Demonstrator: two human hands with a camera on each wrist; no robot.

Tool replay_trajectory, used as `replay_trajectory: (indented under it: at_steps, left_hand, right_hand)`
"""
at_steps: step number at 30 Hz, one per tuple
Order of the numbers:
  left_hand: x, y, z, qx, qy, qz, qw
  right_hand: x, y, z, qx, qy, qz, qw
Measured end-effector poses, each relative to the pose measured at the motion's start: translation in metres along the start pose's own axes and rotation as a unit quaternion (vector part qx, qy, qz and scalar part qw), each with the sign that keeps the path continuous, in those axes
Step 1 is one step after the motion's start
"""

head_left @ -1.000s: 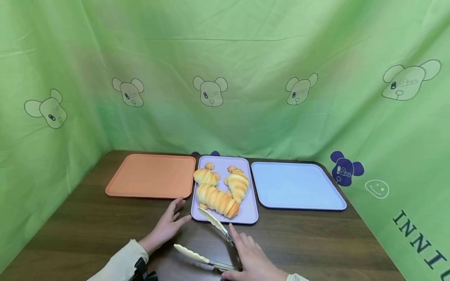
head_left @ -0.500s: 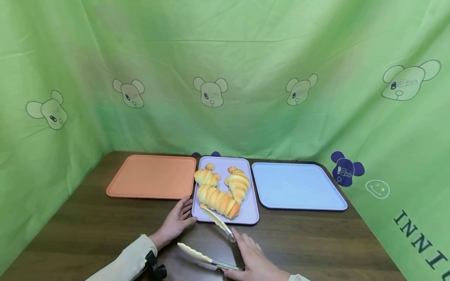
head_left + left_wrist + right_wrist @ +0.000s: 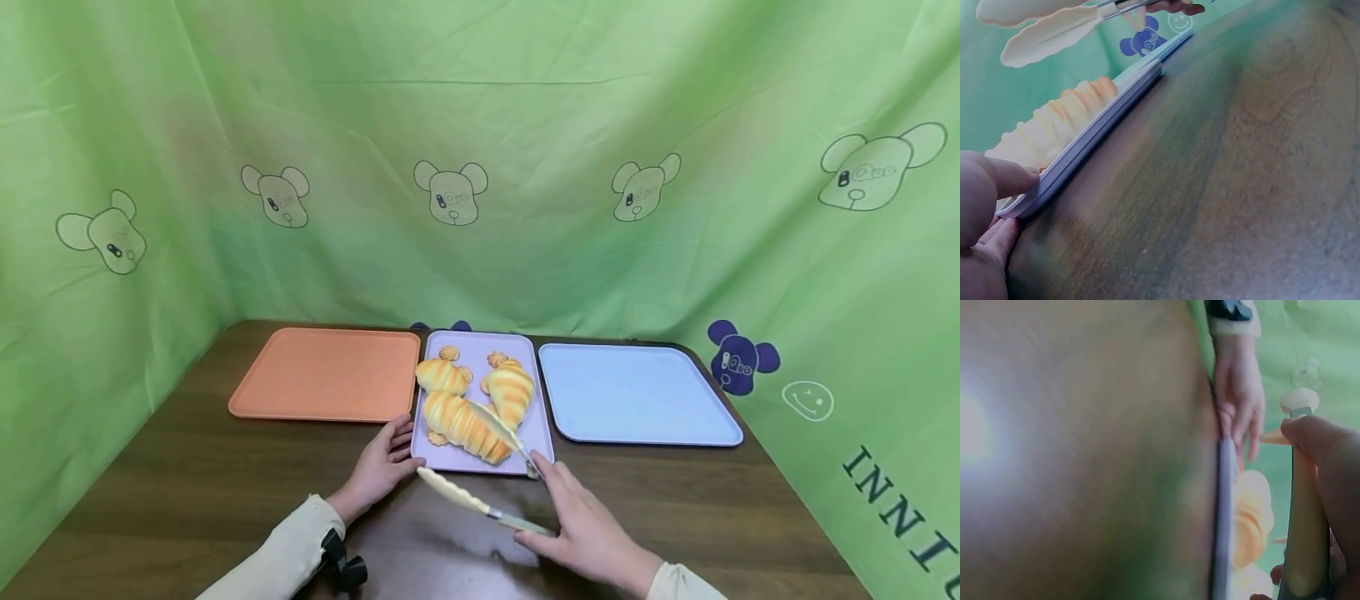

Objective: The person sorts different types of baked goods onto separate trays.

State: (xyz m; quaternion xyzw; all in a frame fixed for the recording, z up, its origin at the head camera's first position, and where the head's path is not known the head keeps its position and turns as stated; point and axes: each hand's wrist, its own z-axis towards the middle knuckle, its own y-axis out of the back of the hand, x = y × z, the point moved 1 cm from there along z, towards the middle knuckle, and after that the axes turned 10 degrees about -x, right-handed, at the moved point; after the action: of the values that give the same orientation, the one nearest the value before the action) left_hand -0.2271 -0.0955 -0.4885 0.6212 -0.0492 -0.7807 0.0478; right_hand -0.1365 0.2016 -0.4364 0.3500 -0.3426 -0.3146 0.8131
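Observation:
My left hand (image 3: pixel 378 467) grips the near left corner of a lilac tray (image 3: pixel 538 437), its thumb over the rim and fingers below, as the left wrist view shows. My right hand (image 3: pixel 588 525) holds a pair of tongs (image 3: pixel 456 495) with cream tips and metal arms spread apart. One tip overlaps the long striped bread roll (image 3: pixel 459 427) in the head view; the other lies in front of the tray. Nothing is between the tips. Behind the roll are a smaller bread (image 3: pixel 442 377) and a cone-shaped striped bread (image 3: pixel 512 393).
Small swirled cookies (image 3: pixel 449 353) lie around the breads, partly hidden. An orange tray (image 3: pixel 330 375) lies left of the lilac one, a light blue tray (image 3: pixel 637 392) right of it. All stand on a dark wooden table (image 3: pixel 180 492) before a green curtain (image 3: pixel 540 100).
The tongs and right hand have moved up and to the right, over the long roll. My left hand has slid right onto the lilac tray's corner. The breads have stayed put.

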Motion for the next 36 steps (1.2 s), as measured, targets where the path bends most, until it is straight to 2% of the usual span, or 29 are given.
replay_trajectory:
  at_steps: [6,11,22,27,36]
  left_hand:
    - [-0.001,0.0,-0.001,-0.003,0.017,-0.002,0.9998]
    - [0.0,0.001,0.0,-0.004,0.022,-0.002,0.9998]
    - [0.001,0.0,-0.001,-0.004,0.02,-0.01,0.9997]
    - [0.004,-0.001,-0.003,-0.007,0.026,-0.003,0.9996]
    - [0.004,0.0,0.001,-0.012,0.026,-0.002,0.9996]
  right_hand:
    - [-0.015,0.011,0.023,0.018,-0.055,-0.015,0.998]
    - [-0.029,0.013,0.048,0.028,-0.057,-0.029,0.998]
    - [-0.049,-0.006,0.098,0.066,-0.08,-0.017,0.994]
    - [-0.056,-0.016,0.113,0.094,-0.096,-0.013,0.991]
    - [-0.058,-0.023,0.14,0.13,-0.096,-0.016,0.987]
